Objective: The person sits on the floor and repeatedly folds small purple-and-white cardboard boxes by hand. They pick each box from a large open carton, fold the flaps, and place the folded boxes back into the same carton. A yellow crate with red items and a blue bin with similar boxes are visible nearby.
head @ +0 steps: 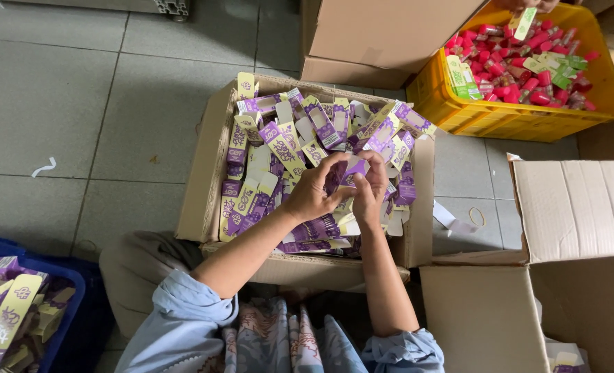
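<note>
My left hand (312, 193) and right hand (369, 190) were both closed on one small purple carton (352, 169), fingers pinching its two sides. The carton was held just above the middle of the open cardboard box (207, 186), over the heap of flat purple and cream cartons (279, 145) that filled it. A yellow crate (500, 117) of pink-capped tubes (521, 69) stood beyond the box's far right corner, on the tiled floor (58, 110).
</note>
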